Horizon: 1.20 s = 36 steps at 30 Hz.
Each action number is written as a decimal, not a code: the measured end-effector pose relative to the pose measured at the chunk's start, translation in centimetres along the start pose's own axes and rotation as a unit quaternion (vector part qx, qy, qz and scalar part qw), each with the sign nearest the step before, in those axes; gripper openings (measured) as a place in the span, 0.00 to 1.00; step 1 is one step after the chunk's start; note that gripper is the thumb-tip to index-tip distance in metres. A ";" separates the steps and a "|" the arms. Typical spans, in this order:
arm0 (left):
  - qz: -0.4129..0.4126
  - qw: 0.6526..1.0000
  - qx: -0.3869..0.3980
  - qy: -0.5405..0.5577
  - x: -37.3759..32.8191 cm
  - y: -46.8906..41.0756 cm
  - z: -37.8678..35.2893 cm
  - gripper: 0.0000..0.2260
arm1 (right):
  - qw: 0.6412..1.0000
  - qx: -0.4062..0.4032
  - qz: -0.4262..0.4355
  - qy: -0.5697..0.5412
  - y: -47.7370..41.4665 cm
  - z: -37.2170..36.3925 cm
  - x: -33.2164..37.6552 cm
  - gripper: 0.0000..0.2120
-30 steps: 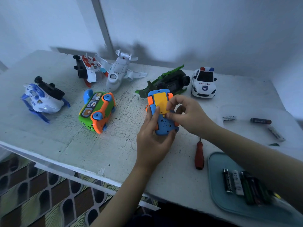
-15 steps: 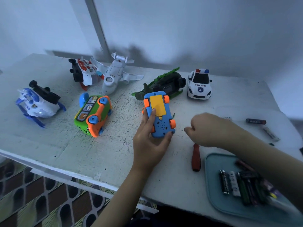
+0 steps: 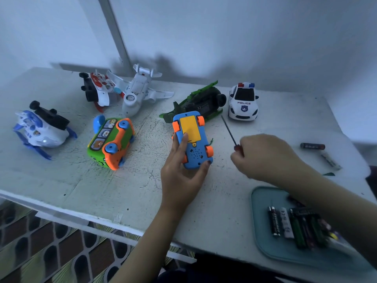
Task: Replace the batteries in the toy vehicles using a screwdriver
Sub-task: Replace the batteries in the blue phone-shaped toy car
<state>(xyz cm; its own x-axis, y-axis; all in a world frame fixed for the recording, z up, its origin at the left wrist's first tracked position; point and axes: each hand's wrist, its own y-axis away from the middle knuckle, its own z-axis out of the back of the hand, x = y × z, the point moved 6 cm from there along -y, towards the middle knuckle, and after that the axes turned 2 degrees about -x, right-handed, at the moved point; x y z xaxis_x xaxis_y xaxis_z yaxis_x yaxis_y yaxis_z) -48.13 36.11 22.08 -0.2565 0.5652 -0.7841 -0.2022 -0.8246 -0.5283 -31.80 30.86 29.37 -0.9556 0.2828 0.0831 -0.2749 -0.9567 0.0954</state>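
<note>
A blue toy car (image 3: 192,139) with orange wheels lies belly-up, its yellow battery cover facing me. My left hand (image 3: 183,174) grips the car from below, thumb on the cover's edge and fingers round the rear end. My right hand (image 3: 267,158) holds the red-handled screwdriver (image 3: 229,130) to the right of the car; the thin shaft points up and left, and the handle is mostly hidden in my fist. Several batteries (image 3: 293,227) lie on a teal tray (image 3: 263,217) at the front right.
Other toys stand on the white table (image 3: 102,190): a green-orange bus (image 3: 111,140), a blue-white helicopter (image 3: 39,129), a red-white plane (image 3: 98,90), a white plane (image 3: 138,92), a green helicopter (image 3: 202,104) and a police car (image 3: 242,102). Two loose batteries (image 3: 318,152) lie at the right.
My right hand left the car's underside, dropped to the screwdriver on the table, and has lifted it. My left hand still holds the car.
</note>
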 end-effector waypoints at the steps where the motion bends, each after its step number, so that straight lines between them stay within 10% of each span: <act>1: 0.001 1.000 0.001 -0.001 0.0 0.0 0.0 0.33 | 0.999 -0.036 0.023 -0.003 -0.2 0.7 0.2 0.12; 8: 0.005 1.000 0.009 0.012 0.0 0.0 -0.1 0.33 | 0.899 0.001 0.078 -0.430 -1.2 1.7 1.3 0.08; 17: 0.003 1.000 0.012 0.015 0.0 0.0 -0.1 0.33 | 0.820 0.107 0.069 -0.558 -2.0 1.3 1.4 0.11; 24: 0.003 1.000 0.015 0.008 0.0 -0.1 -0.1 0.33 | 0.913 -0.150 0.161 -0.343 -2.4 4.0 0.2 0.12; 32: 0.005 1.000 0.015 0.013 -0.3 -0.1 0.0 0.32 | 0.749 -0.236 0.177 -0.593 -2.3 6.1 -0.5 0.11; 36: 0.006 1.000 0.016 0.004 -0.4 -0.2 0.0 0.32 | 0.764 -0.261 0.192 -0.558 -1.5 6.6 0.3 0.16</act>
<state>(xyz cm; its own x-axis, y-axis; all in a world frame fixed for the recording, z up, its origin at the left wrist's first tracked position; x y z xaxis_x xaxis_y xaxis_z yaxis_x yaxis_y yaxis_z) -48.03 36.04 22.50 -0.2517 0.5553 -0.7927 -0.2288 -0.8300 -0.5087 -31.00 32.87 35.77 -0.3696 -0.4216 0.8281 -0.2812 -0.7986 -0.5321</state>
